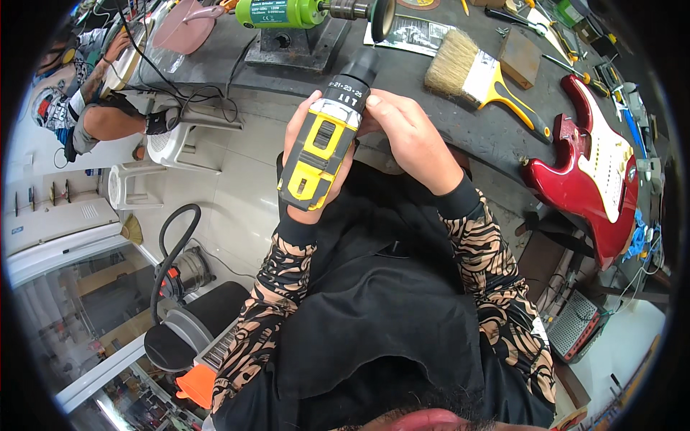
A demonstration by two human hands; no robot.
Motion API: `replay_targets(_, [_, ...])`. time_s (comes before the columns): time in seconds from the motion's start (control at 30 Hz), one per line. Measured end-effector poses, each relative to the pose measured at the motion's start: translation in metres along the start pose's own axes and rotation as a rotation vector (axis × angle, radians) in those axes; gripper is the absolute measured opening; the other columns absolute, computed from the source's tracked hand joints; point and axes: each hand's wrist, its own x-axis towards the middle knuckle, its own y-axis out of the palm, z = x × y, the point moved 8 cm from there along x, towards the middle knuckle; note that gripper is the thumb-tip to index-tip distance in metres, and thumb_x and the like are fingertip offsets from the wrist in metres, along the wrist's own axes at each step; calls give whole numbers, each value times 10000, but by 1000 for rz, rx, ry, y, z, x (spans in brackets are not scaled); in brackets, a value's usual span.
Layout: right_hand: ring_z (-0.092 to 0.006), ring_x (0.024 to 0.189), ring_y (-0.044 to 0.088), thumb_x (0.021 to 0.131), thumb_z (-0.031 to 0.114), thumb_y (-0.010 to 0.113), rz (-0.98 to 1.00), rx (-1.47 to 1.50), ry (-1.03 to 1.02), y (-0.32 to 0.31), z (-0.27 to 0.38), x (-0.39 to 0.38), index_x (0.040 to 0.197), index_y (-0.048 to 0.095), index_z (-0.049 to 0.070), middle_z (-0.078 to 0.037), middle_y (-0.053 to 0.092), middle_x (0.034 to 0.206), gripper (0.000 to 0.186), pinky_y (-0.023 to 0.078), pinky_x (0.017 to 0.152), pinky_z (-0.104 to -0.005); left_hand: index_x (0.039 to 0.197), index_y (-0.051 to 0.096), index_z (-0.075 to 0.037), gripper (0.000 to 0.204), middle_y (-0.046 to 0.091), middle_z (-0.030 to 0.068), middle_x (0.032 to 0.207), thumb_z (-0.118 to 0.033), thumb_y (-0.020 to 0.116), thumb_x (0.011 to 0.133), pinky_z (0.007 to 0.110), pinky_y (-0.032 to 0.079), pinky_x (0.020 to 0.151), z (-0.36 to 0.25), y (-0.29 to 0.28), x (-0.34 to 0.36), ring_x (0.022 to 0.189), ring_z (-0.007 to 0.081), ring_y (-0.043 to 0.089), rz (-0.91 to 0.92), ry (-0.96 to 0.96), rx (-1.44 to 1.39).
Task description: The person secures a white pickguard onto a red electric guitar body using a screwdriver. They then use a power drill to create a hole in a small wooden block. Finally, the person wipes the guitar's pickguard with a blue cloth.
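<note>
Drill (316,154): smooth plastic casing with matt panels. Guitar body (568,183): high-gloss, lacquer-like finish under a smooth, plastic-looking pickguard (604,161). Brush (485,82): rough bristles, smooth plastic-looking handle. Block (520,57): matt, wood-like. Grinder (282,12): smooth housing on a metal-looking base (298,54). Bench (406,75): matt, scuffed surface. Apron (381,323): matt, creased cloth. Stool (180,147): smooth plastic. Floor (237,169): glossy tile.

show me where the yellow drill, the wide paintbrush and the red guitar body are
Yellow drill (325,135), head view: black switch on its housing
Wide paintbrush (481,80), head view: its pale ferrule
Red guitar body (601,167), head view: its white plate
</note>
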Motion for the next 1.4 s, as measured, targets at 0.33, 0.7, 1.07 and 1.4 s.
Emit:
replay_targets(0.33, [-195, 836, 665, 1128, 239, 456, 10, -12, -9, 0, -3, 1, 1012, 641, -75, -124, 704, 884, 383, 541, 801, -346, 1500, 499, -23, 762, 531, 146, 1540, -55, 846, 822, 371, 541, 1083, 0, 2, -1, 1298, 307, 648, -1, 7, 25])
replay_targets(0.7, [-203, 862, 691, 1137, 239, 467, 9, 41, 8, 2, -2, 1, 1034, 652, -79, -131, 722, 906, 383, 552, 818, -346, 1520, 489, -25, 784, 532, 144, 1532, -40, 843, 821, 363, 540, 1087, -1, 0, 0, 1299, 293, 645, 1, 19, 5])
replay_targets(1.07, [-201, 871, 695, 1141, 231, 472, 3, -11, -31, 2, 10, -3, 1052, 656, -82, -129, 729, 925, 374, 555, 827, -342, 1525, 480, -12, 787, 543, 143, 1520, -29, 840, 825, 363, 540, 1085, -2, 0, 0, 1289, 293, 655, -16, 47, 3])
replay_targets(1.4, [-190, 890, 694, 1141, 250, 465, 15, -14, -19, 2, 7, -2, 1065, 645, -79, -122, 727, 945, 383, 560, 850, -338, 1503, 505, -10, 755, 538, 147, 1525, -37, 844, 829, 360, 547, 1076, -7, -1, 2, 1280, 303, 660, -15, 56, 58])
